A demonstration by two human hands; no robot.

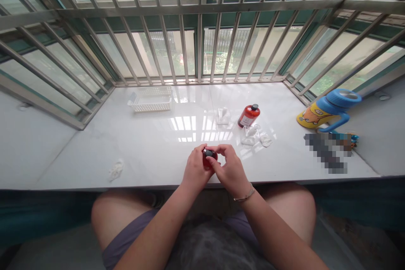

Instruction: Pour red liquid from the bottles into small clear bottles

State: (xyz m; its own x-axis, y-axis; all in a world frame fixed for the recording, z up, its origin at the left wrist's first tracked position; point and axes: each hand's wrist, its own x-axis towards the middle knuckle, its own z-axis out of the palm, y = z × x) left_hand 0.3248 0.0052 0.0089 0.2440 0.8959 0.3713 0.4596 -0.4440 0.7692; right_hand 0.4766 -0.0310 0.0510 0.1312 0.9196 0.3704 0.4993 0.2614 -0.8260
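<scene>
Red bottle (210, 159), black cap (208, 152), gripped at front edge of white marble sill (95, 160): L hand (195, 169) closed round body, R hand (230, 168) curled over cap. Nearby: 2nd red bottle (249, 115), tilted; clear plastic wrap (249, 136) just beside. Back L: white plastic basket (151, 103). Far R: yellow cup w/ blue lid (329, 109).

white basket (149, 103), red bottle (248, 115) and blue-lidded yellow cup (329, 109) on a marble sill (95, 152)
</scene>
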